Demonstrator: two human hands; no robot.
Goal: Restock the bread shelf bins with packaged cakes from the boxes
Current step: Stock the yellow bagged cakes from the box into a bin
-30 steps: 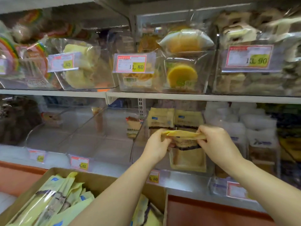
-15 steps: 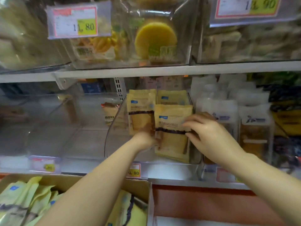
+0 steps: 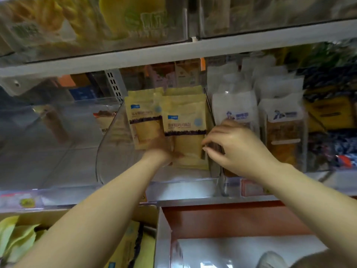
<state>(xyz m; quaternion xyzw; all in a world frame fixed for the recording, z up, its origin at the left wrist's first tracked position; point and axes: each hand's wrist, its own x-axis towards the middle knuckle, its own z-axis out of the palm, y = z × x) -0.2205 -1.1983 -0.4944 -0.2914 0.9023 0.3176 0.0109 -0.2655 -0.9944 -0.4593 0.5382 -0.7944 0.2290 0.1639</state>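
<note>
Two hands work in one clear bin point(image 3: 108, 151). My left hand point(image 3: 160, 151) is flat against the front cake pack point(image 3: 185, 132), grip hidden, so I cannot tell if it is closed. My right hand point(image 3: 231, 149) is half curled, fingertips pinching the pack's right edge. I judge the pack should be stood upright and pushed back flush. More yellow packs stand behind it; the cardboard box point(image 3: 146, 213) near left holds more.
</note>
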